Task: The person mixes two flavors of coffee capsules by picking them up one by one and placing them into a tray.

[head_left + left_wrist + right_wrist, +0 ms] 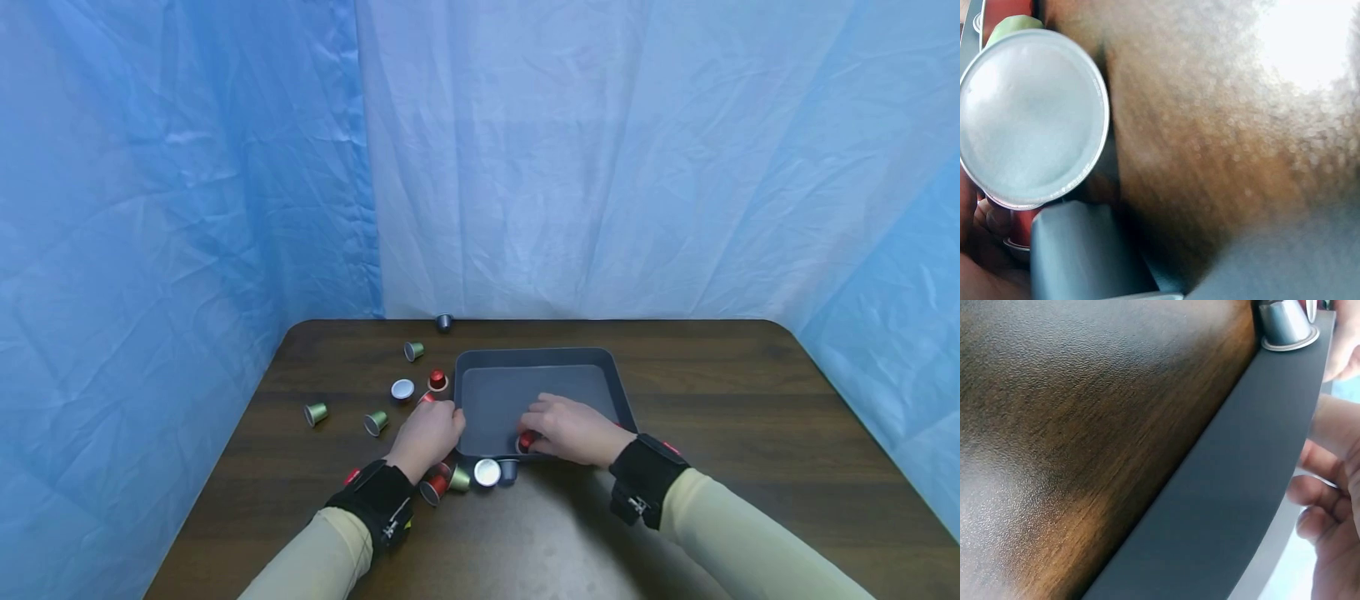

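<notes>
In the head view my right hand (pixel 573 429) is inside the dark grey tray (pixel 532 358), its fingers and thumb pinching a red coffee capsule (pixel 527 440) near the front left corner. My left hand (pixel 426 437) reaches over the tray's left rim with fingers curled downward; I cannot tell whether they hold anything. Just past its knuckles a red capsule (pixel 427 397) shows in part. Below that hand lie more red capsules (pixel 433 489) and a green one (pixel 460 478). The left wrist view has a white-lidded capsule (pixel 1034 119) covering part of the fingers.
A white-lidded capsule (pixel 487 473) and a dark capsule (pixel 507 472) stand against the tray's front wall. Green capsules (pixel 316 413), another white-lidded one (pixel 402 389) and a red one (pixel 437 380) are scattered to the left. One dark capsule (pixel 444 322) sits at the table's back edge.
</notes>
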Motion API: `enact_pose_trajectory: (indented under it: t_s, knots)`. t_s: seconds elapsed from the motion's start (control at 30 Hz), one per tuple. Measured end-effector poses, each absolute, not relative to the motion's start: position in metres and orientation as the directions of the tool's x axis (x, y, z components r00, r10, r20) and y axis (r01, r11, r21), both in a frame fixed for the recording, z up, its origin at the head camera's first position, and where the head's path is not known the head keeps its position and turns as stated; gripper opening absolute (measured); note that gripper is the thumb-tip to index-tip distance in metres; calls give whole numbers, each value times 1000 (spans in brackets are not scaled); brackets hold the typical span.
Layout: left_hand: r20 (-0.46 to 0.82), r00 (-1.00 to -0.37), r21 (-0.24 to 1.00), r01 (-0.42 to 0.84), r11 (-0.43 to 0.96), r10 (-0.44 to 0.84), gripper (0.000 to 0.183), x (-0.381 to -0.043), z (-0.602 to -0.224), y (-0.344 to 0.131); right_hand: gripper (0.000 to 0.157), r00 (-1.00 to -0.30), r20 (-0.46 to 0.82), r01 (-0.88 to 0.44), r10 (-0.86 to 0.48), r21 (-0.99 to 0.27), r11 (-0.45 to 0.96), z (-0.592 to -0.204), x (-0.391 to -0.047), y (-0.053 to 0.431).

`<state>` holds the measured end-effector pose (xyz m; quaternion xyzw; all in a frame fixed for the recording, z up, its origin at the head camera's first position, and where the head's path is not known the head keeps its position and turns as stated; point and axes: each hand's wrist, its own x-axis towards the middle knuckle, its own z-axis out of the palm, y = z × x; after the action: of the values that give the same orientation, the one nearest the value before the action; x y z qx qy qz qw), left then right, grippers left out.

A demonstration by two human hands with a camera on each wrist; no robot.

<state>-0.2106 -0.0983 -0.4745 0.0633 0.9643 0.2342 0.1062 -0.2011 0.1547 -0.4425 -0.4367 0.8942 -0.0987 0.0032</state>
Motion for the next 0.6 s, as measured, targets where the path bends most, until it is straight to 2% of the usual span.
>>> enact_pose_trajectory:
  t_s: [0.23, 0.6]
  knots:
    - [-186, -969, 462, 62, 885, 166, 28, -210, -473, -99, 22, -617, 136, -786, -775, -160, 597, -440, -197, 154]
    - [-189, -969, 466, 56, 883, 161, 28, -208, -470, -99, 30, -594, 249, -802, -765, -120, 585, -435, -179, 157]
